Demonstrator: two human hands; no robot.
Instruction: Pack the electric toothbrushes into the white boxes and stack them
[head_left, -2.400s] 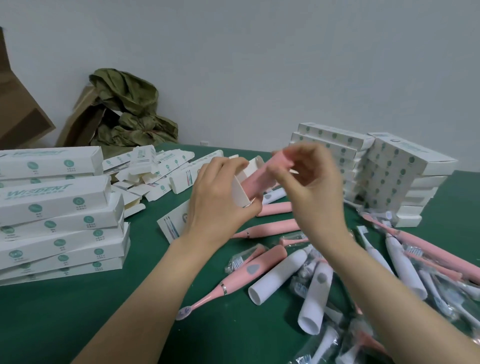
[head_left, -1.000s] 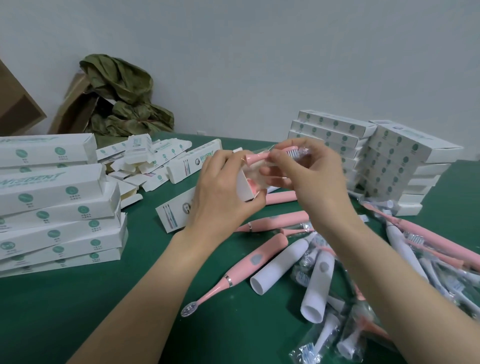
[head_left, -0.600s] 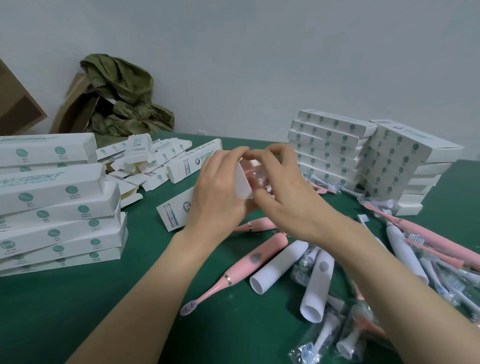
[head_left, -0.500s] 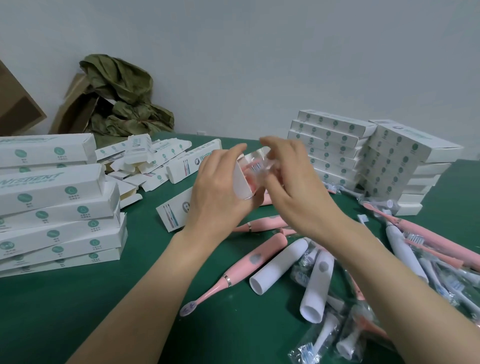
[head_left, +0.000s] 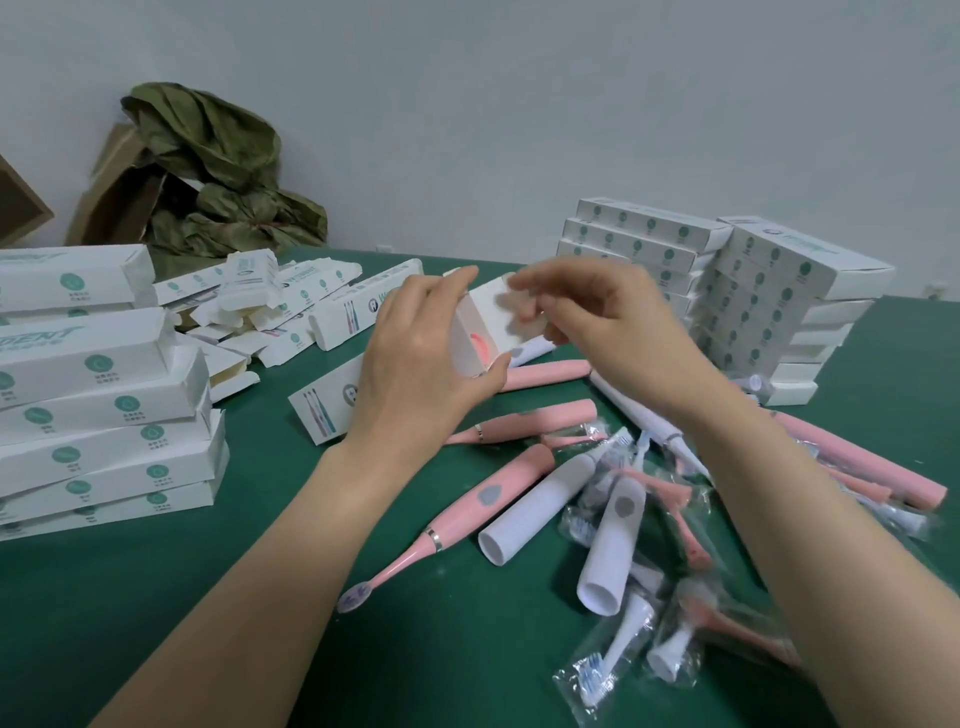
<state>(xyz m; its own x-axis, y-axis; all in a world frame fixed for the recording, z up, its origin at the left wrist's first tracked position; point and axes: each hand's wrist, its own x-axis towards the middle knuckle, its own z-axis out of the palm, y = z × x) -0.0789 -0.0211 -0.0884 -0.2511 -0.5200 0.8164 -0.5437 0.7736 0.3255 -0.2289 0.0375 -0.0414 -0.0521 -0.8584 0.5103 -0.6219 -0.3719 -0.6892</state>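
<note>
The left hand (head_left: 421, 364) is gripping a white box (head_left: 480, 332) by its open end, above the green table (head_left: 208, 597), with pink showing inside its mouth. The right hand (head_left: 597, 317) is pinching the box's end flap (head_left: 511, 312). Loose pink toothbrushes (head_left: 467, 514) are lying on the table just below the box, with stacked boxes (head_left: 98, 395) well to its left.
</note>
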